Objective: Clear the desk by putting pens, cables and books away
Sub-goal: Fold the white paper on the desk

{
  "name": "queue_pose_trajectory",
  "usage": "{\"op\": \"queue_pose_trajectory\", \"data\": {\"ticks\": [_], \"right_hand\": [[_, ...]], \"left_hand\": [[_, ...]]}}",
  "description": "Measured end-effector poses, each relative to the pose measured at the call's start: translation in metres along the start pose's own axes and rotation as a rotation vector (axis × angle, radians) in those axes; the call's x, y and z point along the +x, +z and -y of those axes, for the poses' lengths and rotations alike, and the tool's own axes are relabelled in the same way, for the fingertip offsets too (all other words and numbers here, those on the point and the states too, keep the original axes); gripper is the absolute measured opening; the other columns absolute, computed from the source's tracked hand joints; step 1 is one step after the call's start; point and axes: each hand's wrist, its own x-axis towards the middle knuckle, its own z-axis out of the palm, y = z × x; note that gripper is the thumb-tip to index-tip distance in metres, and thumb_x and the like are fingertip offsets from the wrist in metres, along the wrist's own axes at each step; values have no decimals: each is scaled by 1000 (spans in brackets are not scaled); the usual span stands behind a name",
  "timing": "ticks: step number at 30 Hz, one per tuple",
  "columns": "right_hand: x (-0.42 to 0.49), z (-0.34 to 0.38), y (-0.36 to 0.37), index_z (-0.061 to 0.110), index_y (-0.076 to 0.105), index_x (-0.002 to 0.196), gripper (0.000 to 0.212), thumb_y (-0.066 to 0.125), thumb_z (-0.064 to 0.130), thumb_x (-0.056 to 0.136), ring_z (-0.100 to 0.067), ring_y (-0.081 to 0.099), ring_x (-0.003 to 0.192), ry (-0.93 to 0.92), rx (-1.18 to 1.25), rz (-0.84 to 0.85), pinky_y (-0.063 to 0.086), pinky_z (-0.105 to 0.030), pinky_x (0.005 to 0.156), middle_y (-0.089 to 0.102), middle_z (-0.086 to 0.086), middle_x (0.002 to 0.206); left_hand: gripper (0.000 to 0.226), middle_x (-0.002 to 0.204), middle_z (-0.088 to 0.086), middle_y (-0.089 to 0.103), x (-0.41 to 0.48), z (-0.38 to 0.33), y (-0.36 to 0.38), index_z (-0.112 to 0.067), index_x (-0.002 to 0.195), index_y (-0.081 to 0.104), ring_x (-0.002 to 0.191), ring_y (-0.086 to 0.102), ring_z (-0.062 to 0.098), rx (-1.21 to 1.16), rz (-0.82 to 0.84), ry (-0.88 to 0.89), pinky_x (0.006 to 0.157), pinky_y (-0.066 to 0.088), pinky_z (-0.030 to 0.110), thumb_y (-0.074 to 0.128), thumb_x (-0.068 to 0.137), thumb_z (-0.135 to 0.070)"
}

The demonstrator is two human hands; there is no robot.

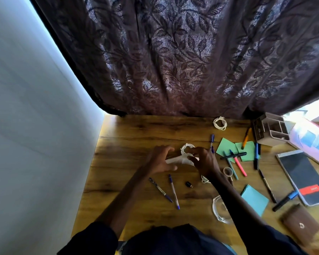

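Both hands meet over the middle of the wooden desk (129,137). My left hand (159,160) and my right hand (204,161) hold a white crumpled piece (179,160), paper or plastic, between them. A coiled white cable (186,147) sits just behind my fingers. Whether a hand touches this cable is unclear. Another white cable coil (219,123) lies near the curtain. Two blue pens (167,190) lie in front of my left forearm. Several pens and markers (238,163) are scattered at the right. A black spiral notebook (304,176) lies at the far right.
A desk organiser (271,131) stands at the back right beside a pink folder (313,142). Green sticky notes (228,148), a blue note pad (254,199), a glass ashtray (220,208), a brown pouch (300,225) and a small black cap (189,184) lie around. A dark curtain (173,61) hangs behind.
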Motion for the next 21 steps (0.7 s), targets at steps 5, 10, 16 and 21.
{"op": "queue_pose_trajectory", "data": {"ticks": [5, 10, 16, 21], "right_hand": [[-6, -1, 3, 16, 73, 110, 27, 78, 14, 84, -19, 72, 85, -19, -1, -10, 59, -35, 67, 74, -5, 103], [-11, -3, 2, 12, 69, 117, 33, 77, 12, 84, -21, 68, 97, -37, 9, 7, 54, -27, 75, 71, -8, 113], [-10, -7, -4, 15, 40, 147, 85, 84, 23, 74, -28, 54, 128, 1, -41, 255, 47, -37, 102, 57, -11, 139], [-7, -5, 3, 14, 43, 149, 84, 84, 22, 76, -27, 51, 135, -11, -38, 242, 43, -37, 109, 55, -10, 146]], "left_hand": [[81, 147, 2, 49, -2, 1, 3, -21, 146, 46, 136, 41, 22, 26, 32, -15, 109, 41, 41, 83, 76, -39], [81, 148, 2, 49, -4, -2, 6, -20, 146, 44, 137, 42, 22, 62, 31, -12, 111, 40, 44, 83, 78, -36], [79, 146, 0, 49, -1, -3, 16, -22, 144, 45, 137, 41, 21, 139, -7, 0, 112, 37, 38, 84, 77, -35], [76, 142, -3, 53, 4, -4, 21, -25, 142, 47, 134, 44, 20, 144, -32, -4, 108, 42, 37, 84, 76, -33]]}}
